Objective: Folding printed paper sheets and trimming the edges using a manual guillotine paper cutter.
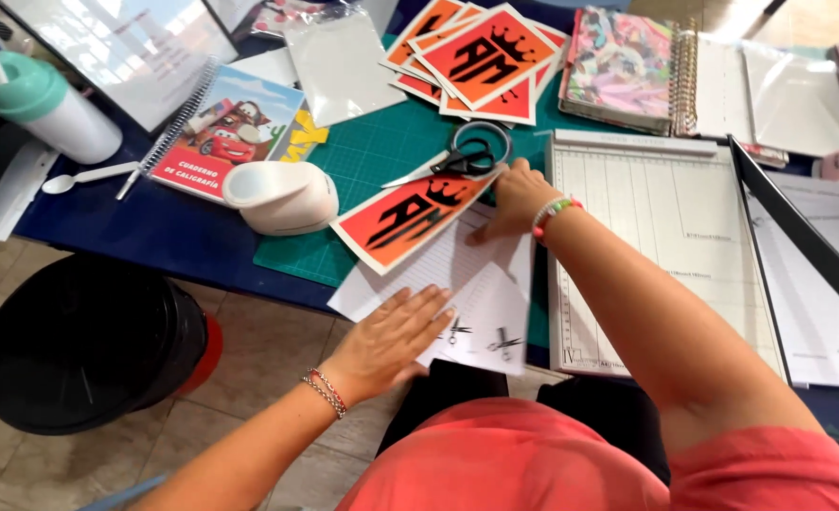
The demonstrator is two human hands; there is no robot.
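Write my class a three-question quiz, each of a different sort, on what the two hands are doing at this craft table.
1. True or false: the left hand lies flat on the white sheet.
2. The right hand touches which: A the orange card, B the scissors, C the white punch?
3. What colour is the cutting mat?

Key: 1 true; 2 A; 3 green.
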